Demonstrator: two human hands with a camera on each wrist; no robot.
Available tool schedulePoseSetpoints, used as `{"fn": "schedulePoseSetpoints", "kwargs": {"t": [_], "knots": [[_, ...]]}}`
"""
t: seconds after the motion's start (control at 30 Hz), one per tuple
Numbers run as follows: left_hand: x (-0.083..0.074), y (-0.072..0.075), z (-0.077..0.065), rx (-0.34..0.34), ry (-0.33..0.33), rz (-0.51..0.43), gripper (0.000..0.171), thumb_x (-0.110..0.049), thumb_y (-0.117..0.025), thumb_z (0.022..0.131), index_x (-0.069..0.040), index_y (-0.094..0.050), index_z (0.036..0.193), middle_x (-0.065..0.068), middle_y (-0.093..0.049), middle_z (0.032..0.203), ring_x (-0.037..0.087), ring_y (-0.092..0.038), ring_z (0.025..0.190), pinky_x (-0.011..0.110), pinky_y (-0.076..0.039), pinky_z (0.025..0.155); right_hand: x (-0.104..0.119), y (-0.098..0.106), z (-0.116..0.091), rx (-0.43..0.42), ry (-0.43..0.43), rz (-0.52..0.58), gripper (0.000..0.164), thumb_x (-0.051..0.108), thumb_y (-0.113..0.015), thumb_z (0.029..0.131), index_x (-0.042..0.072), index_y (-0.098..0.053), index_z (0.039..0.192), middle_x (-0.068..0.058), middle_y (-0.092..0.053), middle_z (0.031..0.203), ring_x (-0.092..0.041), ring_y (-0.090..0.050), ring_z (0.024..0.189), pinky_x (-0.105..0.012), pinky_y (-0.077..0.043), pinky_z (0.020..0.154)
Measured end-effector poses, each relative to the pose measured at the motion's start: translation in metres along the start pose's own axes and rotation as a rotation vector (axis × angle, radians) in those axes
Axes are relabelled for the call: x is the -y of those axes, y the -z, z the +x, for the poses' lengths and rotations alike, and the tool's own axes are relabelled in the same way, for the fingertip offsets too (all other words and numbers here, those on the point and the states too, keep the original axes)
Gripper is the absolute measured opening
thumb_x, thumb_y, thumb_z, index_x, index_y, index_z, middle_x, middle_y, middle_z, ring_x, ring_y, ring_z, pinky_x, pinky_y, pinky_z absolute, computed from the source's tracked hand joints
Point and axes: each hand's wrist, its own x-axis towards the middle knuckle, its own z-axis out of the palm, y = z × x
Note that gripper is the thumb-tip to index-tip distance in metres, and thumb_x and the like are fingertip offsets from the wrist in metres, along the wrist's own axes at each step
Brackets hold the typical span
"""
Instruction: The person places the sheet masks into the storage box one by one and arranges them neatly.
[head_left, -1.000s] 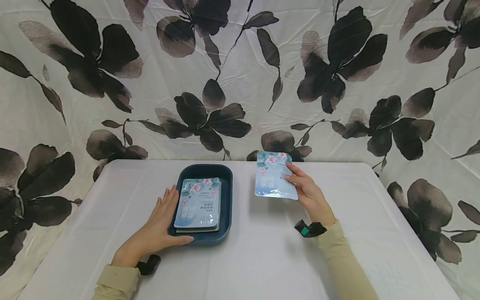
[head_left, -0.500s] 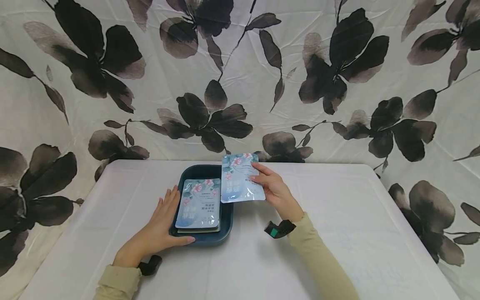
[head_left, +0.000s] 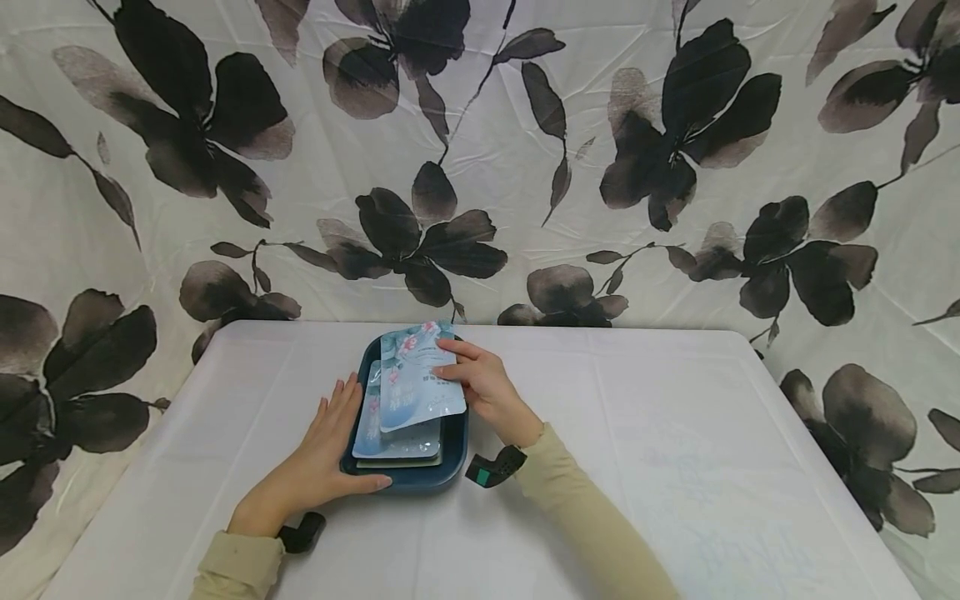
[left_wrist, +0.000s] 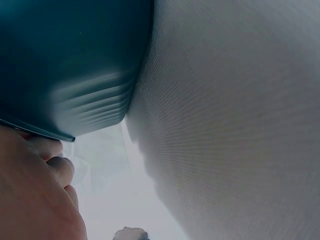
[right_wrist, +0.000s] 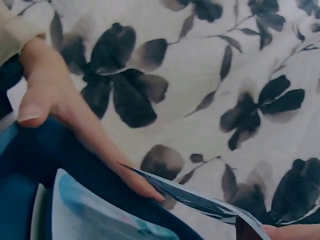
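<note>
A light blue flowered face-mask sachet [head_left: 412, 383] is pinched at its right edge by my right hand [head_left: 491, 396]. It hangs over the dark blue tray [head_left: 420, 480], above a stack of similar sachets [head_left: 375, 447] lying inside. In the right wrist view the held sachet [right_wrist: 195, 198] appears nearly edge-on, apart from the top sachet [right_wrist: 95, 215] of the stack. My left hand [head_left: 311, 467] rests along the tray's left side, fingers straight, thumb at the near rim. Up close, the left wrist view has the tray's outer wall [left_wrist: 75, 60] beside the fingers.
The tray stands on a table with a white cloth [head_left: 675, 467], near its far edge. Behind the table hangs a white curtain [head_left: 540, 250] printed with dark flowers. A black wrist camera [head_left: 495, 467] sits on the right wrist, another [head_left: 302, 533] on the left.
My right hand has carried the sachet leftward, from the right of the tray to over the stack, partly covering it. The left hand has stayed at the tray's side.
</note>
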Motion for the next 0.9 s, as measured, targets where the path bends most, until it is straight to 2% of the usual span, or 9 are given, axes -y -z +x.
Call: {"fn": "schedulePoseSetpoints", "kwargs": {"t": [0.13, 0.27, 0.37, 0.47, 0.57, 0.7, 0.83, 0.9], "knots": [[0.000, 0.000, -0.001, 0.000, -0.009, 0.001, 0.135, -0.059, -0.083, 0.070, -0.005, 0.002, 0.159, 0.009, 0.011, 0.166, 0.033, 0.012, 0.151, 0.055, 0.007, 0.119, -0.009, -0.011, 0.002, -0.015, 0.064, -0.108, 0.047, -0.017, -0.065, 0.083, 0.000, -0.065, 0.126, -0.017, -0.062, 0.130, -0.021, -0.064, 0.098, -0.031, -0.058, 0.079], [-0.001, 0.000, -0.001, 0.002, -0.004, -0.001, 0.134, -0.059, -0.083, 0.070, -0.004, 0.001, 0.159, 0.007, 0.012, 0.166, 0.035, 0.011, 0.151, 0.054, 0.008, 0.119, -0.016, -0.016, 0.001, -0.052, 0.152, -0.250, 0.044, -0.017, -0.068, 0.079, 0.000, -0.070, 0.119, -0.016, -0.067, 0.120, -0.020, -0.065, 0.095, -0.031, -0.058, 0.078], [-0.001, 0.000, -0.001, 0.004, 0.004, -0.003, 0.134, -0.059, -0.083, 0.070, -0.004, 0.001, 0.159, 0.009, 0.010, 0.166, 0.036, 0.011, 0.151, 0.056, 0.006, 0.119, -0.019, -0.016, -0.002, -0.056, 0.217, -0.362, 0.043, -0.017, -0.068, 0.078, 0.000, -0.071, 0.117, -0.015, -0.065, 0.121, -0.023, -0.062, 0.100, -0.033, -0.057, 0.082], [-0.001, 0.000, -0.001, 0.007, 0.002, 0.000, 0.134, -0.060, -0.082, 0.070, -0.004, 0.001, 0.159, 0.012, 0.009, 0.166, 0.036, 0.010, 0.151, 0.058, 0.005, 0.118, -0.021, -0.015, -0.006, -0.058, 0.276, -0.526, 0.042, -0.014, -0.069, 0.079, 0.001, -0.071, 0.118, -0.016, -0.061, 0.127, -0.020, -0.058, 0.100, -0.029, -0.054, 0.082], [0.000, 0.000, -0.001, 0.011, 0.001, -0.001, 0.134, -0.061, -0.082, 0.070, -0.005, 0.002, 0.159, 0.011, 0.010, 0.166, 0.032, 0.013, 0.151, 0.055, 0.007, 0.119, -0.024, -0.015, -0.010, -0.047, 0.324, -0.714, 0.041, -0.009, -0.070, 0.081, 0.001, -0.069, 0.121, -0.018, -0.060, 0.128, -0.013, -0.058, 0.076, -0.023, -0.050, 0.067], [0.000, 0.001, -0.001, 0.009, -0.004, -0.007, 0.133, -0.060, -0.082, 0.071, -0.004, 0.002, 0.159, 0.010, 0.011, 0.166, 0.028, 0.016, 0.151, 0.053, 0.009, 0.119, -0.026, -0.016, -0.014, -0.034, 0.393, -0.901, 0.040, -0.005, -0.071, 0.083, -0.004, -0.066, 0.124, -0.021, -0.062, 0.123, -0.007, -0.045, 0.049, -0.018, -0.041, 0.051], [0.000, 0.001, -0.001, 0.008, -0.011, -0.004, 0.133, -0.061, -0.081, 0.072, -0.004, 0.001, 0.159, 0.009, 0.011, 0.166, 0.031, 0.014, 0.151, 0.055, 0.007, 0.119, -0.030, -0.017, -0.017, -0.064, 0.450, -1.018, 0.039, -0.001, -0.073, 0.084, -0.005, -0.066, 0.123, -0.020, -0.065, 0.119, -0.009, -0.050, 0.057, -0.020, -0.045, 0.056], [0.000, 0.001, -0.002, 0.008, -0.013, -0.004, 0.132, -0.062, -0.080, 0.072, -0.004, 0.002, 0.159, 0.008, 0.012, 0.166, 0.030, 0.014, 0.151, 0.055, 0.007, 0.119, -0.031, -0.018, -0.018, -0.080, 0.473, -1.066, 0.039, 0.001, -0.074, 0.084, -0.005, -0.067, 0.121, -0.019, -0.065, 0.118, -0.014, -0.057, 0.069, -0.024, -0.051, 0.065]]}}
